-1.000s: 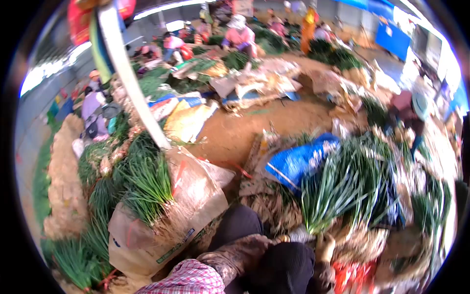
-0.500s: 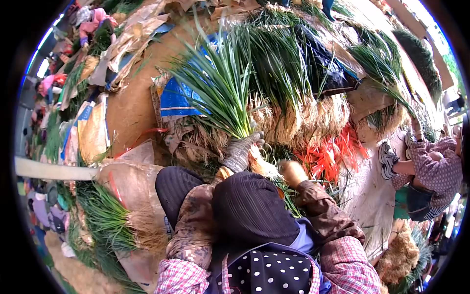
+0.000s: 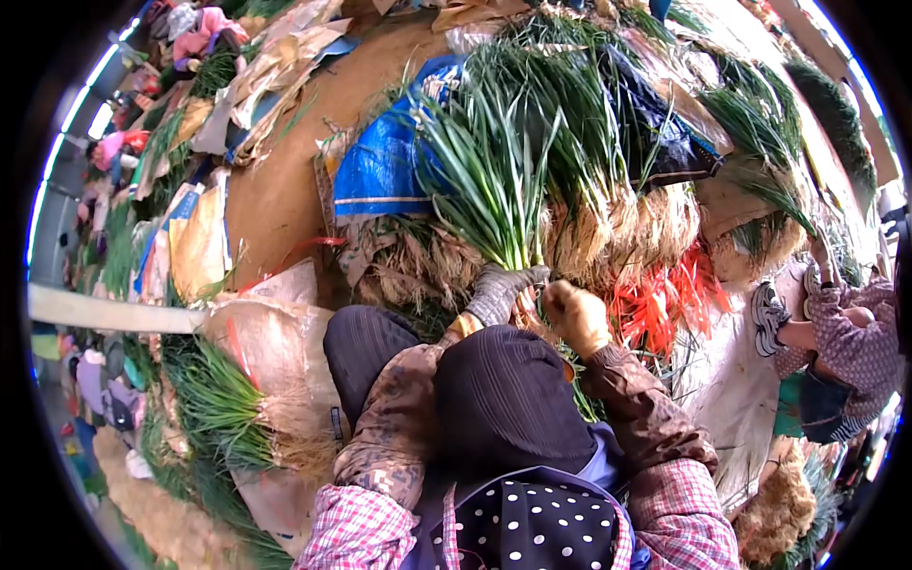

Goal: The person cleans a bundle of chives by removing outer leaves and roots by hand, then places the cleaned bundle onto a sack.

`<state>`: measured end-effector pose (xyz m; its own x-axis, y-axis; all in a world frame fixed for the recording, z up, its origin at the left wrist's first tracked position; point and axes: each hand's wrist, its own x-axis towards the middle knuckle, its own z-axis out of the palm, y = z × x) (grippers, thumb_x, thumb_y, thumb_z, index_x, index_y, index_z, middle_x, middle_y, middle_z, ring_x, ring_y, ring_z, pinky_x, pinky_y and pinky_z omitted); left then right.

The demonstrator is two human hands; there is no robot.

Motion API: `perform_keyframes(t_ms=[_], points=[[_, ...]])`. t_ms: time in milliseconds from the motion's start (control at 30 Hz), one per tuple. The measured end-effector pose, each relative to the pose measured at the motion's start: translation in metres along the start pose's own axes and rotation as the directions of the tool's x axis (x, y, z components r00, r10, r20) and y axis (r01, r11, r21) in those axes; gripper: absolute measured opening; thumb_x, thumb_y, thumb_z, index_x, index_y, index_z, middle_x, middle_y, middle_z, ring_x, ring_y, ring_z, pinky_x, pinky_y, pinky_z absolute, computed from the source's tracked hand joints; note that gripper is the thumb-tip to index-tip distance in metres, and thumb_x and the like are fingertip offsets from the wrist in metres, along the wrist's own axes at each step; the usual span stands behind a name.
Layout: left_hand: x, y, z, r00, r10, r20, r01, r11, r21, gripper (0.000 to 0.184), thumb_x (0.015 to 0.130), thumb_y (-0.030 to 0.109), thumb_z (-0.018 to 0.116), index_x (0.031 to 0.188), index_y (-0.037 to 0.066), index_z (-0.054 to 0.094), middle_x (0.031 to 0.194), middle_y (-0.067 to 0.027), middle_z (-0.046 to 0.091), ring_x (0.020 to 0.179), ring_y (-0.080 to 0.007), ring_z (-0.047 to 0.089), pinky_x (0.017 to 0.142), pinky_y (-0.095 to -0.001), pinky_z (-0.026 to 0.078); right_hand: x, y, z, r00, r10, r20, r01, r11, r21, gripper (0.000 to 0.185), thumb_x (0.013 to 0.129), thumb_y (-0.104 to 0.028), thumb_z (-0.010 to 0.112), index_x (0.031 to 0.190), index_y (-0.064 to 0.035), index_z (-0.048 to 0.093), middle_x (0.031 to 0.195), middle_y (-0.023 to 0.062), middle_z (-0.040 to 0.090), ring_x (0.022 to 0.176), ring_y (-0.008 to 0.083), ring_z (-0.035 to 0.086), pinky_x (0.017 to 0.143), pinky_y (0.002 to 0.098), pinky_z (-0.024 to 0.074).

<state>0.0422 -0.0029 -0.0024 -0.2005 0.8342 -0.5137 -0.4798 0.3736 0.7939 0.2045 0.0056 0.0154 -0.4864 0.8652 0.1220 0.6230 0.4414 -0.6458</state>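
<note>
My left hand, in a grey glove, is wrapped round the base of a bunch of green onions, whose long leaves fan upward away from me. Just right of it is my right hand, in a tan glove, its fingers curled close to the roots below the bunch; whatever they pinch is too small to make out. More green onions with pale roots lie behind and to the right of the held bunch. Red strips are heaped to the right of my right hand.
A blue sheet lies at the upper left of the bunch. Another bunch rests on brown sacking at my left, by a white pole. A person in patterned clothing sits at the right; others are far left.
The view has swung down and to the right since a second ago. My left hand now holds the bunch over my knees, and my right hand has drawn nearer to it.
</note>
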Motion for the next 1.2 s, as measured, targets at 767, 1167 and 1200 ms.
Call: perform_keyframes(t_ms=[767,1167,1200], points=[[0.019,0.019,0.000,0.938,-0.283,-0.198,0.345,0.801,0.490,0.033,0.062,0.016,0.083,0.080,0.000,0.061,0.062,-0.0131,0.063,0.043,-0.0226,0.058,0.038,-0.0359,0.046,0.065,0.007,0.045,0.821,0.535,0.199,-0.412,0.315,0.855,0.025,0.083,-0.017,0.068,0.098,0.0033,0.062,0.079,0.0062,0.065,0.068,0.0129,0.060,0.060,0.0243,0.0501],[0.041,-0.029,-0.015,0.995,0.039,-0.097,-0.026,0.991,0.133,0.029,0.063,0.012,0.082,0.082,0.002,0.063,0.068,-0.0100,0.065,0.050,-0.0210,0.060,0.041,-0.0356,0.046,0.069,0.004,0.045,0.768,0.524,0.369,-0.436,0.006,0.900,0.017,0.085,-0.011,0.064,0.097,-0.0003,0.060,0.075,0.0041,0.062,0.057,0.0107,0.057,0.050,0.0240,0.0498],[0.039,-0.026,-0.015,0.994,-0.027,-0.102,0.041,0.990,0.136,0.030,0.062,0.013,0.083,0.082,0.003,0.063,0.068,-0.0091,0.065,0.051,-0.0200,0.060,0.042,-0.0348,0.047,0.070,0.011,0.049,0.752,0.545,0.369,-0.457,0.028,0.889,0.015,0.084,-0.010,0.064,0.095,-0.0006,0.061,0.073,0.0041,0.062,0.055,0.0113,0.057,0.048,0.0248,0.0497]])
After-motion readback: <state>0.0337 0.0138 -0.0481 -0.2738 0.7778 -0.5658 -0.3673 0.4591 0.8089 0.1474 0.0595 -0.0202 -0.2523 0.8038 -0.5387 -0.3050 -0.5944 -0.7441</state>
